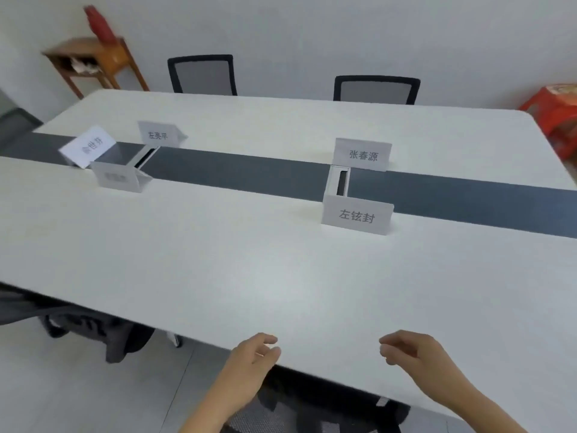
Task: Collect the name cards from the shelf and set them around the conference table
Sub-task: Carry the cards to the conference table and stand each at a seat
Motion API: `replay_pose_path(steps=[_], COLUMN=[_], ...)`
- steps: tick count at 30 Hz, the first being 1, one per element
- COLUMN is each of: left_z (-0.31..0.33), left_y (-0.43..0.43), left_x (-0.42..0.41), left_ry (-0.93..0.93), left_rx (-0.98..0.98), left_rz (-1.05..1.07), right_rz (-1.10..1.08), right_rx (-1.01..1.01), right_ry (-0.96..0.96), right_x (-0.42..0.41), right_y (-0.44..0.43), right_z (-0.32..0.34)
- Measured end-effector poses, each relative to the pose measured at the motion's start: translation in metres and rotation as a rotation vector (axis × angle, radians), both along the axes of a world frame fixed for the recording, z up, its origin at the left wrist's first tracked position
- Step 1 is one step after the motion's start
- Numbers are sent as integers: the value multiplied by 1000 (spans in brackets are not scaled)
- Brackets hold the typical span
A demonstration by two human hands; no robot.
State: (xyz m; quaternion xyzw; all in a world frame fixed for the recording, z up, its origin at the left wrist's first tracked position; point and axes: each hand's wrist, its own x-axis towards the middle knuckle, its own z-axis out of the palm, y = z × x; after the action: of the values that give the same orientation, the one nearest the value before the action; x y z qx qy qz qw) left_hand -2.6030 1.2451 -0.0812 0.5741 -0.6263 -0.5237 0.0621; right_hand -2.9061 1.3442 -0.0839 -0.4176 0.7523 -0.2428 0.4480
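Note:
Several white folded name cards stand on the white conference table (249, 276) along its dark centre strip. One card (357, 215) stands nearest me on the right, with another (362, 155) behind it. On the left are a blurred card (117, 179), a tilted card (88, 146) and one further back (159, 135). My left hand (254, 354) and my right hand (409, 348) hover at the table's near edge, fingers loosely curled, holding nothing. The wooden shelf (90, 57) stands in the far left corner.
Two black mesh chairs (203, 76) (376, 90) sit behind the far side. Another chair (93, 326) is tucked under the near left edge, and one (296, 410) lies below my hands. A red stool (555, 117) stands at the right wall. Cable ports (340, 182) are open in the strip.

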Motion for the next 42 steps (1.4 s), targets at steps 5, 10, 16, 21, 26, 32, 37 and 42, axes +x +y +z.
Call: replay_pose_path(steps=[5,10,16,21,26,32,37,42], left_z=[31,55,69,65,64,67,53,46], left_y=[119,216,284,322,355,357,324,260], left_x=[57,118,198,284,389,489,564,666], left_ry=[17,31,95,142,166,180,218,197], left_rx=[143,161,82,30,-17,-39,-18,-18], left_rz=[312,551,826,1011,1241,1417,1494,1525], right_rz=[180,359,650,810,922,990,1014,994], right_rx=[8,25,-12,-14,-28,-42,-10,13], right_ry=[-105,-131,-107,-109,-159,-185,-184,-196], right_x=[34,86,191,308,439,556,636,731], right_y=[50,70,57,43,30,9,-36,-108], right_z=[15,32,51,54,61,69,63,53])
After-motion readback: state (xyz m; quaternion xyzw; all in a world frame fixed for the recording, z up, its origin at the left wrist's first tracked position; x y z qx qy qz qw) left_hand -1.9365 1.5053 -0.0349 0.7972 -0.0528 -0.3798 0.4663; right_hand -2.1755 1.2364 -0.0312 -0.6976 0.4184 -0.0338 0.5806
